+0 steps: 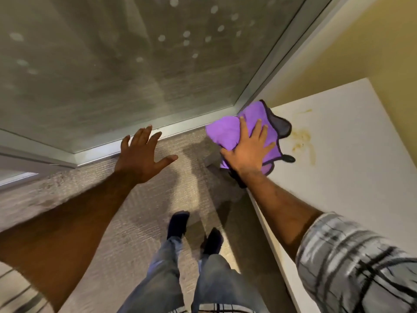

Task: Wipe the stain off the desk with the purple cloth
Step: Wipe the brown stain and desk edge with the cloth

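A purple cloth (228,132) with a dark hem lies bunched at the near left corner of the white desk (352,177), partly hanging past the edge. My right hand (248,150) lies flat on the cloth, fingers spread and pressing on it. A yellowish-brown stain (303,137) smears the desk just right of the cloth, with a fainter streak (304,112) farther back. My left hand (144,154) hovers over the carpet to the left, open, fingers apart and holding nothing.
A large frosted glass panel (112,64) with a metal frame (171,129) runs along the floor ahead. A yellow wall (372,53) stands behind the desk. Grey carpet (112,211) covers the floor, and my legs and dark shoes (177,224) are below.
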`<act>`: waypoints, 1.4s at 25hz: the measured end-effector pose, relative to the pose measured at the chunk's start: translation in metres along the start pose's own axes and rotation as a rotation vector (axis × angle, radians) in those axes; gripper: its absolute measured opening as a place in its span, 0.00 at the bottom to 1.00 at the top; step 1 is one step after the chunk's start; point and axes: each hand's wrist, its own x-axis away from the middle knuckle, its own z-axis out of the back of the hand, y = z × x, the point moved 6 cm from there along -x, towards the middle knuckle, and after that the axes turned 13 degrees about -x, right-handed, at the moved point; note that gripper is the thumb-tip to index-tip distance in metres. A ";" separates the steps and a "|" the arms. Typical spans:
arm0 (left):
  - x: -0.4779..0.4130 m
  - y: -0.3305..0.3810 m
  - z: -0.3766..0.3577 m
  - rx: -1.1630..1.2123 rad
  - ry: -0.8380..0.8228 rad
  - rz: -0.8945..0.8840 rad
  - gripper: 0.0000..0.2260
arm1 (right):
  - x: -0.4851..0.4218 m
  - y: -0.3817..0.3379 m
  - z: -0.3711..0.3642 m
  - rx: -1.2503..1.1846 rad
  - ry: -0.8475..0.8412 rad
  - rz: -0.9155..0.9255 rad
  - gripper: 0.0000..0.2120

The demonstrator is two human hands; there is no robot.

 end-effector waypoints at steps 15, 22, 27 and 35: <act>0.014 0.006 -0.017 0.018 -0.046 -0.007 0.45 | -0.034 -0.028 0.000 0.059 -0.067 0.100 0.46; 0.017 0.010 -0.016 0.049 -0.050 -0.019 0.47 | -0.011 0.031 0.025 -0.124 -0.041 0.375 0.42; 0.012 0.006 -0.015 0.016 -0.046 -0.002 0.47 | -0.069 -0.019 0.019 0.053 -0.055 0.138 0.44; 0.012 0.012 -0.010 0.036 -0.053 0.004 0.47 | -0.003 0.014 0.011 -0.184 -0.030 0.486 0.39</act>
